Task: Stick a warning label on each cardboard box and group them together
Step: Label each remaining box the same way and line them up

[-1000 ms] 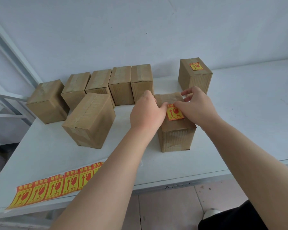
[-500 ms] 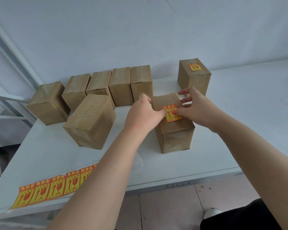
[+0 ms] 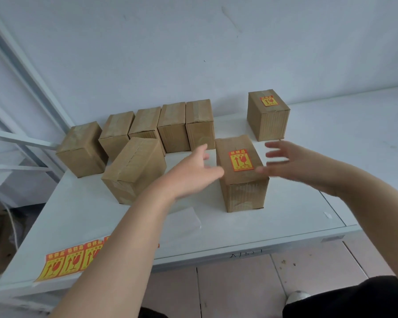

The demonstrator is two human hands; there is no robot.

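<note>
The brown cardboard box [image 3: 241,175] bearing a yellow-and-red warning label [image 3: 241,159] stands on the white worktop [image 3: 308,214]. My left hand [image 3: 193,173] and right hand [image 3: 292,161] flank it, fingers spread wide, holding nothing.

We see our bare forearms, no sleeves reaching our left hand [image 3: 194,172] or right hand [image 3: 294,165]; dark trousers [image 3: 345,299], pale shoe [image 3: 296,297].

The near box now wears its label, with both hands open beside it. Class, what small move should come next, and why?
Probably close both hands, the left hand and right hand, on the near box and slide it over to the labelled far box. Its label lies flat, and the two labelled boxes stand apart.
</note>
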